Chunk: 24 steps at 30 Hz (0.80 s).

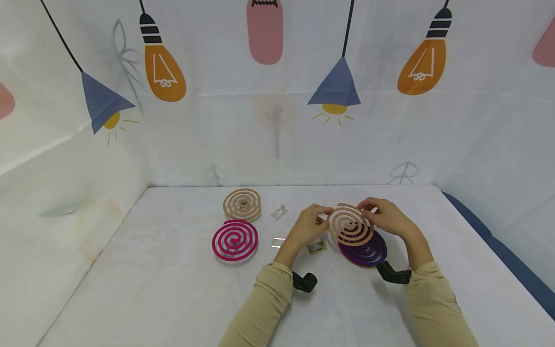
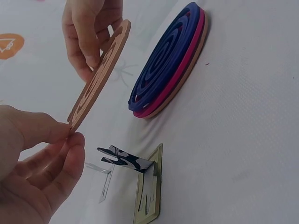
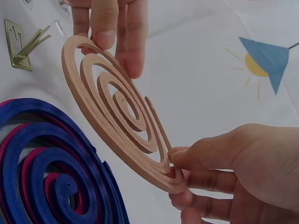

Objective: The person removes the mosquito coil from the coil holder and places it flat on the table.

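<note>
Between both hands a tan mosquito coil is held up, tilted, by opposite edges. My left hand pinches one edge between thumb and fingertips. On the other edge, the right hand grips with thumb and fingers. Below and beside it lies a stack of coils, a blue mosquito coil on top, with pink and tan layers under it in the left wrist view. Close to the left hand sits a gold-toned metal coil stand, its forked prong bent up.
On the table's left side lie a pink coil and, behind it, another tan coil with a small stand at its centre. Further metal stands, one silvery stand and one flat stand, lie between the coils and my left hand.
</note>
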Motion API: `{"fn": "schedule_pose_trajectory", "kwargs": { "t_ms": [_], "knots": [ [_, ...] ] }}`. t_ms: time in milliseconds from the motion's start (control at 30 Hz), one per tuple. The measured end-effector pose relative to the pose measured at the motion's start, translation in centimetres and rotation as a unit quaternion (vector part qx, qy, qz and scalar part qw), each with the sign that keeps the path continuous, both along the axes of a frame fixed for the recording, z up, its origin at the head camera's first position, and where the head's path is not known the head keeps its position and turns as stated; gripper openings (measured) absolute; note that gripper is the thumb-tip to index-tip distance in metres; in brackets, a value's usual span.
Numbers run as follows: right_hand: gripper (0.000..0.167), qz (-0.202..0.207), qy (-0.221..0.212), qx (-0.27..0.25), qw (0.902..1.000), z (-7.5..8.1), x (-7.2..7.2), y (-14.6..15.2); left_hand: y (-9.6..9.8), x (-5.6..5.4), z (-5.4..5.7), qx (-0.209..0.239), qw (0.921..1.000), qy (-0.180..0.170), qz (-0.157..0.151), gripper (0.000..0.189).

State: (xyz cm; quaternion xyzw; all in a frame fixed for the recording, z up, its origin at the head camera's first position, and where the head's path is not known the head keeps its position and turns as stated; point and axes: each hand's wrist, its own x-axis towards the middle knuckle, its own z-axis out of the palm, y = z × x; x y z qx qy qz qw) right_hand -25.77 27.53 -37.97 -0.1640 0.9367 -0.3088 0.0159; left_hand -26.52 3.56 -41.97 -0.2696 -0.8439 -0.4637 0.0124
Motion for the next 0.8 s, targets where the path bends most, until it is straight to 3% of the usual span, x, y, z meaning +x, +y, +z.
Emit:
{"fn": "schedule_pose_trajectory", "kwargs": {
  "t_ms": [367,800],
  "knots": [
    [0.019,0.000,-0.027,-0.004,0.9996,-0.06,0.00,0.62,0.33,-0.03,-0.06,-0.003,0.9999,0.002,0.010,0.031],
    [0.020,0.005,-0.082,-0.008,0.9966,0.21,0.32,0.94,0.49,0.44,0.10,0.025,0.9982,-0.054,-0.012,0.039]
  ]
}}
